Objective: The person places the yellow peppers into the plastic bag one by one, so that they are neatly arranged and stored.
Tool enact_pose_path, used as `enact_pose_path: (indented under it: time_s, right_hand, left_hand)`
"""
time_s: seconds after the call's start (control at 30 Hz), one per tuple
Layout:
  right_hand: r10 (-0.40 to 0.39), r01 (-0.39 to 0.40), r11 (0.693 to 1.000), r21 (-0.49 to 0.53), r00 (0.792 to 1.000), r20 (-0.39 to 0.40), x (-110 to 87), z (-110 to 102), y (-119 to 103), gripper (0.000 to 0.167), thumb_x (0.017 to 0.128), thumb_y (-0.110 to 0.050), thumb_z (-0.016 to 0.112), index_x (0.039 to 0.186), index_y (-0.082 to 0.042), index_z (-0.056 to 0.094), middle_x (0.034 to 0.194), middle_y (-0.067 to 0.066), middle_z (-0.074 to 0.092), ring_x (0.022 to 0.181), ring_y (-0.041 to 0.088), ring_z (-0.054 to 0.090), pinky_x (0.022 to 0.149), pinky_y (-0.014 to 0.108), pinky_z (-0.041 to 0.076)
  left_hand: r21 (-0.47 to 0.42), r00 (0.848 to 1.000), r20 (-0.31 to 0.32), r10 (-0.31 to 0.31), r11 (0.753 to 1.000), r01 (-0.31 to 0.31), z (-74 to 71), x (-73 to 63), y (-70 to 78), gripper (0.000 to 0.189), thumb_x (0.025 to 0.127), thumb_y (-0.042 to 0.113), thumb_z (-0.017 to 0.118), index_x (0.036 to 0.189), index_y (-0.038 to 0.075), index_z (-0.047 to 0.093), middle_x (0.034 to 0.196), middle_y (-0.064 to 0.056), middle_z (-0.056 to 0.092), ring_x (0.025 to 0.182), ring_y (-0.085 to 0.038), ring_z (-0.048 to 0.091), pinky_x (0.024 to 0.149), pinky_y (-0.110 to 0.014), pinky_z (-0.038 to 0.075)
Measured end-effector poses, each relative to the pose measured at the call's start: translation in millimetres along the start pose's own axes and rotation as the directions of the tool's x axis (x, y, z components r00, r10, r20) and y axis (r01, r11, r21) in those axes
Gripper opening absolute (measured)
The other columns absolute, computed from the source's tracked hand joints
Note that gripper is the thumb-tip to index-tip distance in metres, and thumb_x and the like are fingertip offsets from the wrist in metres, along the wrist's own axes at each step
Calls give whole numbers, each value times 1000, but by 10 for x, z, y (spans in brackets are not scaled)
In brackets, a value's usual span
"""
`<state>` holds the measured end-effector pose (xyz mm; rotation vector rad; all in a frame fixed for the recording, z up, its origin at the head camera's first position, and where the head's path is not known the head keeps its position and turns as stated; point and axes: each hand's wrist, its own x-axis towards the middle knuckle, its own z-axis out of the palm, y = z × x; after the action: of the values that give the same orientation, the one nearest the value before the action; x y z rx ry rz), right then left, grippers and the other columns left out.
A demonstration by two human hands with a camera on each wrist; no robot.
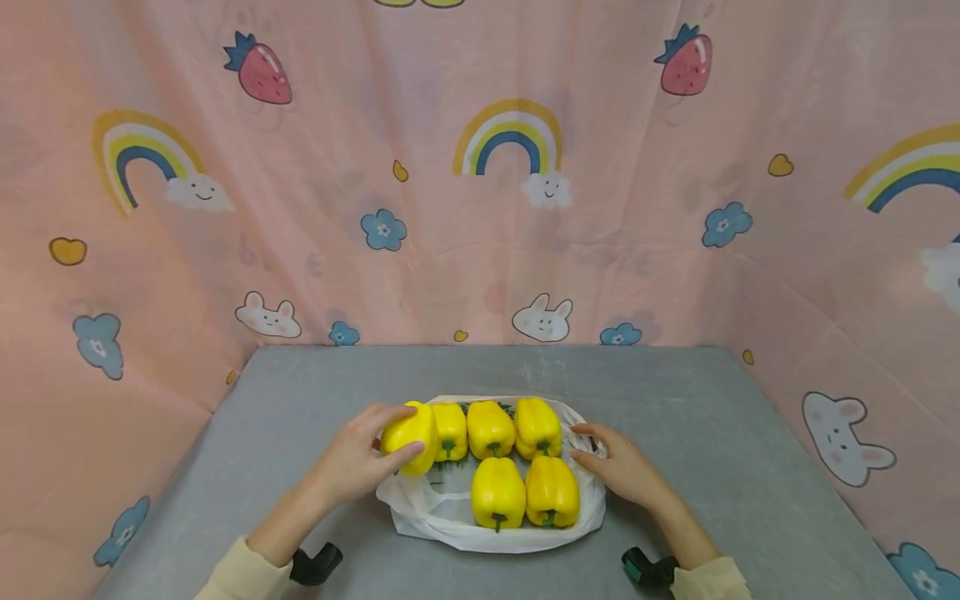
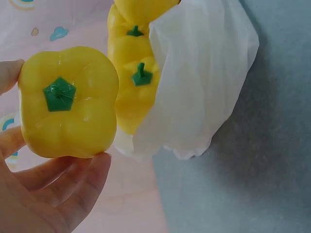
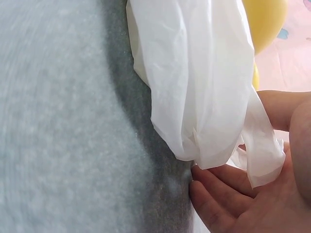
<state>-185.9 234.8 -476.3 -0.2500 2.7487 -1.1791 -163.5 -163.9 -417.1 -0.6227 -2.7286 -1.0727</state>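
My left hand (image 1: 367, 454) grips a yellow bell pepper (image 1: 412, 437) between thumb and fingers, at the left end of a white plastic bag (image 1: 431, 527). In the left wrist view the green stem of this held pepper (image 2: 92, 126) faces the camera. Several more yellow bell peppers (image 1: 491, 429) lie on the bag, three in a back row and two in front. At the bag's right end, my right hand (image 1: 626, 467) holds the bag's edge, with its thumb and fingers on either side of the plastic (image 3: 214, 97).
The bag rests on a grey table (image 1: 675, 433). A pink curtain (image 1: 480, 275) printed with rainbows and rabbits stands behind and at both sides. Black wrist devices (image 1: 315, 565) sit by both cream sleeves (image 1: 247, 575).
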Motion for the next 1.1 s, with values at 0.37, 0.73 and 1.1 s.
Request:
enact_pose_path:
  time_s: [0.37, 0.73, 1.1]
  right_hand:
    - [-3, 3, 1000, -6, 1000, -6, 2, 9, 24, 51, 100, -33, 64, 142, -5, 56, 146, 22, 52, 138, 45, 43, 110, 66, 33]
    - [-8, 8, 1000, -9, 1000, -8, 11, 8, 34, 51, 101, -33, 64, 142, -5, 56, 145, 21, 53, 138, 45, 43, 110, 66, 33]
    - [3, -3, 1000, -15, 1000, -16, 20, 15, 48, 51, 101, -33, 64, 143, -5, 55, 146, 21, 52, 138, 45, 43, 110, 67, 32]
  left_hand:
    - [-14, 997, 76, 34, 999, -33, 132, -81, 56, 53, 93, 48, 72, 135, 16, 64, 122, 0, 62, 99, -14, 58, 77, -27, 54]
    - [-25, 984, 174, -36, 999, 40, 237, -152, 83, 55, 93, 55, 68, 133, 18, 65, 126, -2, 62, 100, -15, 56, 78, -28, 53]
    - [-13, 972, 225, -70, 997, 75, 371, -197, 73, 56, 94, 57, 64, 135, 18, 64, 126, -1, 62, 102, -15, 57, 78, -32, 51]
